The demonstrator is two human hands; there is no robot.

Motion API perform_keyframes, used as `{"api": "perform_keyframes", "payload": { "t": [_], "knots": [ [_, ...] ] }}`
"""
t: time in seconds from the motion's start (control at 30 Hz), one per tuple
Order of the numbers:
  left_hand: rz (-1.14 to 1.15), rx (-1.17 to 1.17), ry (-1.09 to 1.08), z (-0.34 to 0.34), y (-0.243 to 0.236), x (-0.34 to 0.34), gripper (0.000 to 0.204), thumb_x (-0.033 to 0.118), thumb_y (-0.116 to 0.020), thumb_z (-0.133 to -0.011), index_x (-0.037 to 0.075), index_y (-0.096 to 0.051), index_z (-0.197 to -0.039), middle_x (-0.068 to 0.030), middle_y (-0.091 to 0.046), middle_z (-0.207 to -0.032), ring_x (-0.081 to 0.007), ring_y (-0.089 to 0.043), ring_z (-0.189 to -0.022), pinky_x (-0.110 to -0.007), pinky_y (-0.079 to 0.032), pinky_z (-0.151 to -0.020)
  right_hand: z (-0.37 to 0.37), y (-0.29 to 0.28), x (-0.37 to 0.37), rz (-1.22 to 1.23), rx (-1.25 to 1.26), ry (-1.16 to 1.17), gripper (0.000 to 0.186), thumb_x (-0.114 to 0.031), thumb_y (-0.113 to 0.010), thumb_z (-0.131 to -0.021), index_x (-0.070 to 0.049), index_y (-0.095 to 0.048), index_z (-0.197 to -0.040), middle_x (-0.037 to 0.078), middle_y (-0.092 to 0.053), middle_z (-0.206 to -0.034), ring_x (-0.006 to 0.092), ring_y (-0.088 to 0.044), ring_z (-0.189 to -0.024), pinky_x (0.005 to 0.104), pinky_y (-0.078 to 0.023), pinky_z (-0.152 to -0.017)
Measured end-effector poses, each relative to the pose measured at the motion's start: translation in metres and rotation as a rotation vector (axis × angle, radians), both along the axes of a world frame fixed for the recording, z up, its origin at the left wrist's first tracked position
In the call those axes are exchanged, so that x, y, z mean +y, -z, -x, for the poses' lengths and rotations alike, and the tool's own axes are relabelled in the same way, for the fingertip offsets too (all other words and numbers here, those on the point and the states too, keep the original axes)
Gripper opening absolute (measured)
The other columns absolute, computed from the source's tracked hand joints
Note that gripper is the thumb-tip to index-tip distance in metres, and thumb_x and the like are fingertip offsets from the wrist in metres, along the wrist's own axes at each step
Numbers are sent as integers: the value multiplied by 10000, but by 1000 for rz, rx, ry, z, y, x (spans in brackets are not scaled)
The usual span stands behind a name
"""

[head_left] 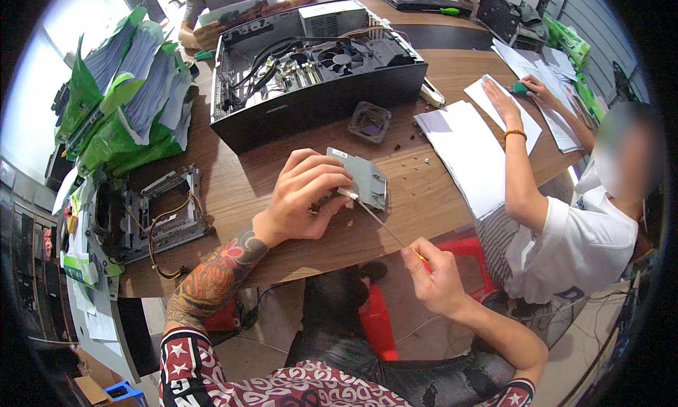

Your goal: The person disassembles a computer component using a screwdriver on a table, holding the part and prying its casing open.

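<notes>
My left hand (308, 192) is closed on a flat grey metal plate (369, 175), pressing it to the wooden table near the front edge. A small whitish piece (347, 193) sits at the plate's near side by my fingertips. In my right hand (435, 276) is a screwdriver (381, 226) with a red and yellow handle, mostly hidden by the fingers. Its long thin shaft points up and left, and the tip meets the plate beside the whitish piece. Past the plate lies a small square dark frame (369, 121) with a clear middle.
An opened computer case (318, 103) stands behind. Left are a metal drive bracket with cables (166, 216) and green bags of papers (141, 89). Loose screws (417, 160) lie right of the plate. A person (565, 216) at right handles papers (459, 152); another (233, 11) sits opposite.
</notes>
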State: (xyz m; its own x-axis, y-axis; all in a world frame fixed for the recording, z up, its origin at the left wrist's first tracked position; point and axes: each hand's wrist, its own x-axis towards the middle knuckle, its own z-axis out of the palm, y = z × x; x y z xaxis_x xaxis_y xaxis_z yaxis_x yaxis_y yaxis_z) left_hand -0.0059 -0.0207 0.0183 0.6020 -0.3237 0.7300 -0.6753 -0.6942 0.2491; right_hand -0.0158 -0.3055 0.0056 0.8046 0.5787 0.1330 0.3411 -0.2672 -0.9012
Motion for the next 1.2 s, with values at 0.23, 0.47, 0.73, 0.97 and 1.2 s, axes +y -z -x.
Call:
{"api": "perform_keyframes", "payload": {
  "t": [0.23,0.47,0.73,0.97,1.2],
  "knots": [
    [-89,-17,39,1,-7,1,260,78,-771,-701,78,-656,-934,-60,-722,-1016,-266,-673,-965,-426,-468,-893,0,1,-4,-16,-19,-7,244,-196,-591,-1025,-2,-593,-877,156,-537,-591,234,-571,-490,360,-411,-487],
    [-146,-47,51,1,-7,6,248,86,-766,-673,82,-658,-896,-43,-703,-954,-240,-669,-939,-411,-458,-839,-1,0,-6,28,11,-21,232,-186,-601,-1019,2,-599,-882,159,-562,-616,222,-599,-515,349,-430,-498],
    [-101,-47,81,4,-3,3,192,81,-763,-686,81,-645,-838,-37,-675,-891,-229,-653,-880,-403,-447,-823,-2,-13,-5,34,-75,-44,204,-169,-594,-1016,3,-583,-906,178,-561,-596,314,-623,-507,386,-432,-477],
    [10,-77,13,8,4,-10,181,38,-745,-688,85,-605,-793,-30,-656,-826,-225,-625,-764,-390,-434,-810,26,14,16,14,118,-113,187,-165,-511,-1051,-5,-470,-962,228,-542,-602,448,-587,-562,468,-389,-481],
    [60,-94,-54,8,6,-13,189,27,-757,-704,84,-601,-793,-35,-671,-830,-228,-643,-780,-389,-433,-813,24,18,24,-4,148,-115,214,-175,-487,-1062,-2,-440,-943,217,-520,-594,443,-566,-551,474,-377,-488]
  ]
}}
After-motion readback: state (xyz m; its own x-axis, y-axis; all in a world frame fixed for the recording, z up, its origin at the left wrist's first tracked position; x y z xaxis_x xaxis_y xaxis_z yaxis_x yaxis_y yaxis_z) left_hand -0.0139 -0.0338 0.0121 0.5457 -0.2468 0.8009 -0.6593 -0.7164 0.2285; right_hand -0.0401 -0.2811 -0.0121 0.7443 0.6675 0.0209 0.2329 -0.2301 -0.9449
